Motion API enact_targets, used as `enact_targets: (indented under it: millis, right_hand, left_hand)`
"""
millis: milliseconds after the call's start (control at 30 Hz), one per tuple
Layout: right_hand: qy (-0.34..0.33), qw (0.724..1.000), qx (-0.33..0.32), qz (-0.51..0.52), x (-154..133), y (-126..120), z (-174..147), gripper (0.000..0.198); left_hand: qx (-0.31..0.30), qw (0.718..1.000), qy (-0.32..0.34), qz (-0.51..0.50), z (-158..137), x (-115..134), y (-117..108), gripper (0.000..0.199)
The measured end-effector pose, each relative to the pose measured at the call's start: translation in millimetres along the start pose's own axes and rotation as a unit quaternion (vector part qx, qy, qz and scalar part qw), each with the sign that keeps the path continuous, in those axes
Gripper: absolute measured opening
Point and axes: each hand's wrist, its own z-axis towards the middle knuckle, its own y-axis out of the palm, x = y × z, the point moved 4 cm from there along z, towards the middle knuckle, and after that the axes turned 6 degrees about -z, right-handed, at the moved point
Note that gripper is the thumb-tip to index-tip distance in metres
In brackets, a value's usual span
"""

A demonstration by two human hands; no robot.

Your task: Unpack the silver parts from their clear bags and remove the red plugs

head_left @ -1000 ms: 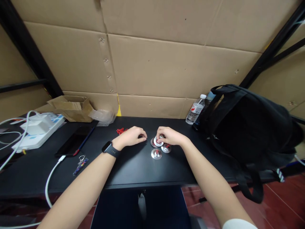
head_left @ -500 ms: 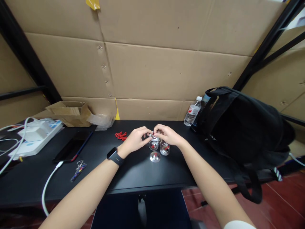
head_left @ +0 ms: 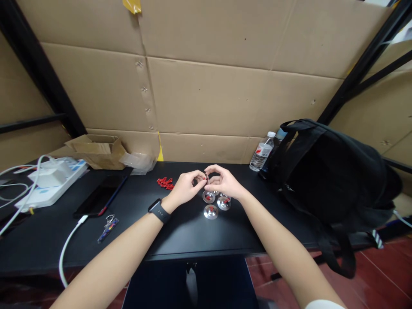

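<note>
My left hand (head_left: 186, 187), with a dark watch on its wrist, pinches a small silver finger cymbal with a bit of red on it. The cymbal is mostly hidden by fingers and turned nearly edge-on. Against its other side, my right hand (head_left: 224, 182) curls thumb and fingers around it. Just below the hands, several more cymbals lie on the black table (head_left: 180, 234): one at the front (head_left: 211, 211), a second cymbal (head_left: 208, 196) behind it, and a third cymbal (head_left: 224, 202) to the right. Each shows red at its dome. Left of my hands lies a heap of red cords (head_left: 165, 183).
On the left are a white power strip (head_left: 51, 189), a charging tablet (head_left: 99, 196), a keychain (head_left: 108, 228), a cardboard box (head_left: 98, 152) and a clear plastic bag (head_left: 139, 162). Water bottles (head_left: 262, 152) and a black backpack (head_left: 334, 176) stand right. Cardboard (head_left: 206, 94) walls the back.
The cymbal between my hands has turned from facing up to nearly edge-on. My right fingers have spread wider around it. The view has shifted slightly.
</note>
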Motion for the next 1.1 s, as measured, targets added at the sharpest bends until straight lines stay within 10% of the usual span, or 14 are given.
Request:
enact_targets:
  millis: [367, 700, 900, 1100]
  right_hand:
    - [0.009, 0.999, -0.036, -0.015, 4, 4, 1, 0.052]
    - [-0.011, 0.984, -0.034, -0.172, 1, -1, 0, 0.044]
    - [-0.028, 0.957, 0.019, -0.29, 4, -23, 1, 0.039]
    - [-0.001, 0.919, 0.06, -0.39, 11, -69, -3, 0.036]
  left_hand:
    - [-0.016, 0.992, -0.061, -0.111, -1, -19, 6, 0.001]
    - [-0.071, 0.996, 0.005, 0.048, 1, -9, -5, 0.008]
    - [0.011, 0.983, -0.042, 0.177, 5, -39, -79, 0.016]
    - [-0.057, 0.957, -0.21, 0.19, -14, -98, -140, 0.03]
